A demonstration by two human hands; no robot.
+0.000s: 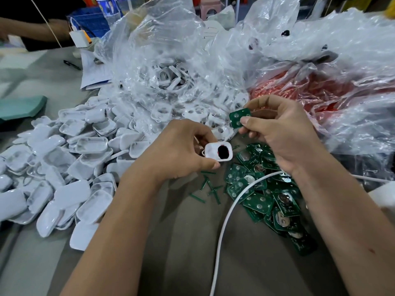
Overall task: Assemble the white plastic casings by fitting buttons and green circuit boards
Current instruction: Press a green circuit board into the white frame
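At the centre of the frame a white plastic casing [218, 152], open side up with a dark button seated inside, is gripped by the left hand [181, 150]. Just above and to its right, a green circuit board [239, 117] is pinched at its edge by the right hand [280, 133]. The two parts are held apart. A misfit is likely if the board is lowered tilted or turned the wrong way; the button could be dislodged if the casing is tipped.

Soft even light, glare on plastic bags [213, 67], wide-angle bending at edges.
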